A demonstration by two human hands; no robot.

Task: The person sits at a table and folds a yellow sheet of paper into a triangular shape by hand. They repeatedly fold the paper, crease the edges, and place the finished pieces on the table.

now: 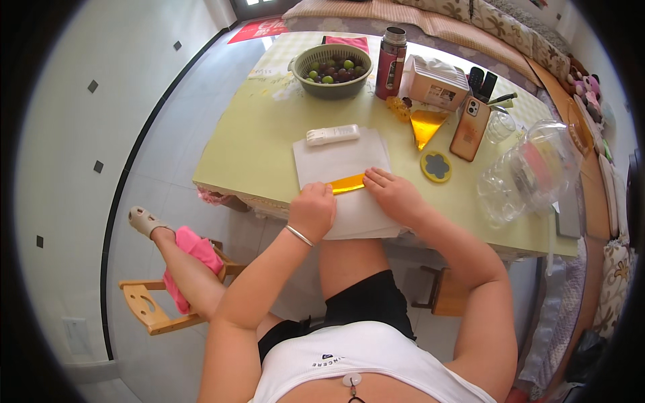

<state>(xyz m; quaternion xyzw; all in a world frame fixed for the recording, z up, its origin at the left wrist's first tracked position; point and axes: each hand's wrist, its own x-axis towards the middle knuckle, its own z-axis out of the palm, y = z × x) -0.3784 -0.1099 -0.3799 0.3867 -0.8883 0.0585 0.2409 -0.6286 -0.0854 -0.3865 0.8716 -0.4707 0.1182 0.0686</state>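
A narrow folded strip of shiny gold paper (348, 184) lies across a stack of white paper (356, 218) near the table's front edge. My left hand (314, 207) is closed at the strip's left end, its fingertips pinching or pressing there. At the other end my right hand (392, 195) lies over the strip with its fingers stretched out and pressing down. Just beyond the strip, on the same white sheets, rests a white glue bottle or tube (333, 135). To the right stands a gold paper cone or triangle (426, 126).
Farther back are a colander of grapes (330, 91), a red thermos (391, 64) and a tissue box (437, 84). On the right lie a phone (470, 129), a yellow round dish (436, 166) and a large clear plastic container (527, 171). A wooden stool (161, 302) stands left.
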